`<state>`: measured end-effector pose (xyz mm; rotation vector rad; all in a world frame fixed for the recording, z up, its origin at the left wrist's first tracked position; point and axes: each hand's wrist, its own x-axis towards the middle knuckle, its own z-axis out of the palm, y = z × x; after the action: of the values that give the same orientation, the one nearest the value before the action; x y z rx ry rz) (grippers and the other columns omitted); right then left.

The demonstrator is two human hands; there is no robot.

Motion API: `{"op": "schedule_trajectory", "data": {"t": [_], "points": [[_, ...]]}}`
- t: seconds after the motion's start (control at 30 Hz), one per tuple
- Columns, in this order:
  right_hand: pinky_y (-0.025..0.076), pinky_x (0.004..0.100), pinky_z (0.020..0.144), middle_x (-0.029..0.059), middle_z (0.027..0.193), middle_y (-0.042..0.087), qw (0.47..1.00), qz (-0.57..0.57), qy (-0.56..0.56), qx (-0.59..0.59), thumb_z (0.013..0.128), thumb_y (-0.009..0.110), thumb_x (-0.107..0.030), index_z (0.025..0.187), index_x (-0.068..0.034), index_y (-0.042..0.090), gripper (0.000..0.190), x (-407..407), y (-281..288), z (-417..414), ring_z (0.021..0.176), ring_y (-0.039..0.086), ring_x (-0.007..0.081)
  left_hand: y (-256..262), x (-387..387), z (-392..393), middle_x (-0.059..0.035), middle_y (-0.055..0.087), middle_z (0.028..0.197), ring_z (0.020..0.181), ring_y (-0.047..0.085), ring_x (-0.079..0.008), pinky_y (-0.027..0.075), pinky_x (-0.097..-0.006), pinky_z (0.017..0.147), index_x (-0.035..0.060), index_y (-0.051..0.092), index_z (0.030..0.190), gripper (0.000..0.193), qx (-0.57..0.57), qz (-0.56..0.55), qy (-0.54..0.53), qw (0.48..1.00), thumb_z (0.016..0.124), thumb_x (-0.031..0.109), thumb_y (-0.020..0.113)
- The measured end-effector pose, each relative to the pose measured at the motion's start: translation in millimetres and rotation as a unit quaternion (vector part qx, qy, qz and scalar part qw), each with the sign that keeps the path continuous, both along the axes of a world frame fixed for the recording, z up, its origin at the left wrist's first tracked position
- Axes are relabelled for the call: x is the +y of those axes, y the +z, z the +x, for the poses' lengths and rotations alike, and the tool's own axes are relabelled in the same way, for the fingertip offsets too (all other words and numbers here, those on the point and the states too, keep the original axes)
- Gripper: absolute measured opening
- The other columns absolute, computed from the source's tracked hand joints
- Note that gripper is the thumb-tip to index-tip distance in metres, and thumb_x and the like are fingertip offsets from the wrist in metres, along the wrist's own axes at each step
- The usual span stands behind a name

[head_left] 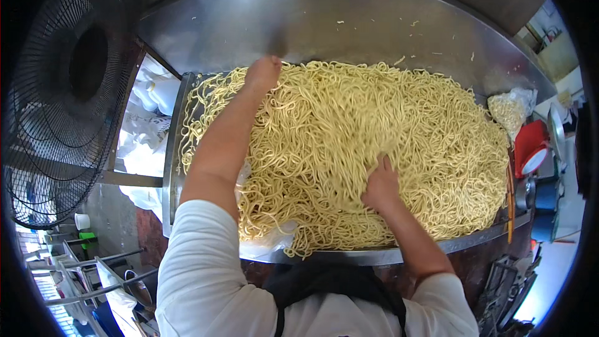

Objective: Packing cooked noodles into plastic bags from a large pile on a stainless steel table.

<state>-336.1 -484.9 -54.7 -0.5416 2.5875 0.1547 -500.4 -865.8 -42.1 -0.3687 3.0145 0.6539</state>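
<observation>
A large heap of thick yellow noodles (327,140) fills the metal tray table (383,257) before me. My left hand (264,74) is at the far edge of the heap, near the upright steel back panel (327,18); its fingers look curled, but whether they grip noodles I cannot tell. Lower and to the right, my right hand (383,185) touches the middle of the heap, with at least one finger stretched out. Some noodles between the hands are blurred. A clear plastic bag (271,241) lies partly under noodles at the near edge.
A large fan (75,70) stands at the left, beside white plastic jugs (164,93). At the right are a clear bag of noodles (510,107), a red container (529,142) and long wooden sticks (510,201) on the tray's edge. A metal rack (93,271) is at lower left.
</observation>
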Motion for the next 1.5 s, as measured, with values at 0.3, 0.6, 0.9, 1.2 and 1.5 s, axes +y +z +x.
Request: {"op": "schedule_trajectory", "data": {"t": [0.3,0.6,0.9,1.2,1.5], "points": [[0.028,0.0600,0.113,0.0233,0.156,0.024,0.995,-0.037,-0.089,-0.014,0.063,0.085,-0.029,0.145,-0.018,0.046,0.091,3,5,10,0.148,0.018,0.0396,-43,17,-39,-0.0144,0.072,0.107,0.100,0.068,-0.0327,0.054,-0.0426,0.088,0.0103,0.071,0.109,0.026,-0.045,-0.086,0.023,0.995,0.089,0.025,0.064],[0.025,0.0605,0.114,0.0224,0.158,0.021,0.994,-0.076,-0.079,0.000,0.064,0.084,-0.030,0.145,-0.019,0.046,0.090,-2,5,10,0.147,0.018,0.0401,-45,15,-28,-0.0152,0.067,0.118,0.110,0.064,-0.0345,0.052,-0.0452,0.091,0.0145,0.069,0.117,0.030,-0.001,-0.051,0.059,0.997,0.089,0.024,0.062],[0.023,0.0619,0.115,0.0228,0.157,0.025,0.993,-0.093,-0.069,-0.004,0.068,0.082,-0.032,0.147,-0.018,0.044,0.089,7,6,11,0.148,0.017,0.0411,-51,47,-59,-0.0160,0.063,0.124,0.113,0.063,-0.0317,0.052,-0.0467,0.092,0.0112,0.069,0.112,0.025,-0.015,-0.166,0.020,0.986,0.093,0.018,0.055],[0.020,0.0621,0.115,0.0250,0.157,0.023,0.988,-0.151,-0.028,-0.020,0.071,0.080,-0.035,0.148,-0.017,0.043,0.088,11,9,9,0.148,0.015,0.0428,-48,-20,5,-0.0119,0.069,0.079,0.070,0.065,-0.0211,0.050,-0.0371,0.068,0.0110,0.069,0.119,0.032,0.214,-0.002,0.124,0.969,0.090,0.024,0.066],[0.027,0.0631,0.111,0.0242,0.148,0.041,0.981,-0.179,-0.055,-0.048,0.069,0.076,-0.047,0.140,-0.016,0.055,0.080,35,33,7,0.143,0.029,0.0430,66,42,129,-0.0065,0.068,0.099,0.081,0.063,-0.0101,0.049,-0.0232,0.067,-0.0031,0.058,0.131,0.041,0.275,0.410,0.088,0.865,0.097,0.019,0.064]]}}
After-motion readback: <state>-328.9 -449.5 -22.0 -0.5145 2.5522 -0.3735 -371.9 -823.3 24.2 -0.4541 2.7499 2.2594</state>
